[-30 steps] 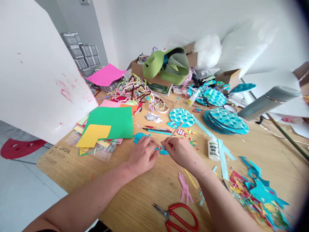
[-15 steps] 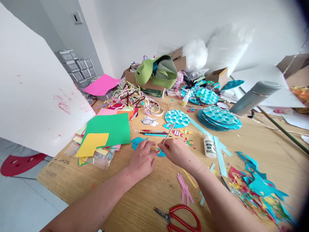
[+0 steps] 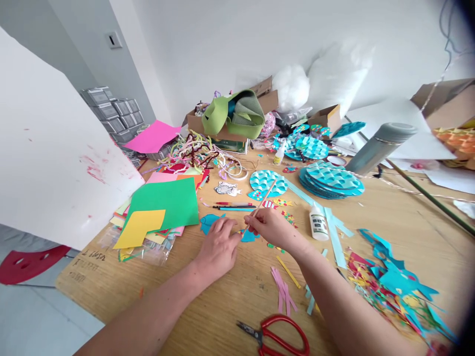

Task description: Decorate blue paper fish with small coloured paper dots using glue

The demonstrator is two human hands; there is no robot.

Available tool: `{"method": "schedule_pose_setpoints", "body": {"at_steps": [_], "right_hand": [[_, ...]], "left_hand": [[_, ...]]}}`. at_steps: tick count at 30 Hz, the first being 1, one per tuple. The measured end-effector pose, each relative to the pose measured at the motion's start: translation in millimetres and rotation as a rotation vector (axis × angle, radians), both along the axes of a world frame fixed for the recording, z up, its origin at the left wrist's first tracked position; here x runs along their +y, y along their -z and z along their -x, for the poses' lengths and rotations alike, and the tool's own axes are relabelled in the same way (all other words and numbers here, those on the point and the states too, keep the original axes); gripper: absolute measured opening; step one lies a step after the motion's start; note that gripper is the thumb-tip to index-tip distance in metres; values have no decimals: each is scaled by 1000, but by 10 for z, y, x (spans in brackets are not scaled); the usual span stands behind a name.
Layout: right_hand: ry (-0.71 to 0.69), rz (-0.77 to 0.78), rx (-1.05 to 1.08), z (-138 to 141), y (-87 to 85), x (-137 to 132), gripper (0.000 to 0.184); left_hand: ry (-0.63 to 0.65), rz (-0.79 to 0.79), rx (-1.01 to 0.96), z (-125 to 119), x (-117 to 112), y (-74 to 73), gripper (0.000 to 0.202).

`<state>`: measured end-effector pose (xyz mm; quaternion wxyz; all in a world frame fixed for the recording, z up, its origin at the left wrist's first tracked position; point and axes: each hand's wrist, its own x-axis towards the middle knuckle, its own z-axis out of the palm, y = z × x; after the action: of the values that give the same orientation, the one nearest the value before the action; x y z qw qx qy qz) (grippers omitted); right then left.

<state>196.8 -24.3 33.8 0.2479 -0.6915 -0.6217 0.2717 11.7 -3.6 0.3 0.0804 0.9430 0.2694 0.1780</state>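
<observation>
My right hand [image 3: 272, 225] pinches a thin pale stick [image 3: 267, 194], which slants up and away from the fingers. Its lower end points down at a small blue paper fish [image 3: 250, 236] on the table. My left hand [image 3: 218, 247] lies beside that fish, fingers stretched out and fingertips at its left edge. Another blue paper fish [image 3: 209, 223] sits just past the left hand, partly covered by it. Beyond the hands are several pens [image 3: 233, 207], a red-striped paper fish [image 3: 269, 203] and a yellow paper fish [image 3: 282, 202].
A white glue bottle [image 3: 319, 225] stands right of my hands. Red-handled scissors [image 3: 257, 333] lie near the front edge, below pink paper strips [image 3: 282, 291]. Coloured sheets [image 3: 166, 198] are at left; stacked blue discs [image 3: 331, 185], a grey flask [image 3: 382, 148] and paper scraps [image 3: 401, 284] at right.
The stick's lower end has shifted slightly left along the blue fish, and its upper end now leans further right. The left hand stays by the fish. The view has tilted a little.
</observation>
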Motion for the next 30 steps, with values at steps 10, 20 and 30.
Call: {"method": "schedule_pose_setpoints", "body": {"at_steps": [10, 20, 30], "right_hand": [[-39, -13, -138, -80, -172, -78, 28], [-86, 52, -198, -30, -238, -107, 27], [-85, 54, -166, -73, -192, -91, 30]], "left_hand": [[3, 17, -30, 8, 19, 56, 38], [-19, 68, -77, 31, 12, 67, 44], [79, 81, -128, 60, 48, 60, 24]]}}
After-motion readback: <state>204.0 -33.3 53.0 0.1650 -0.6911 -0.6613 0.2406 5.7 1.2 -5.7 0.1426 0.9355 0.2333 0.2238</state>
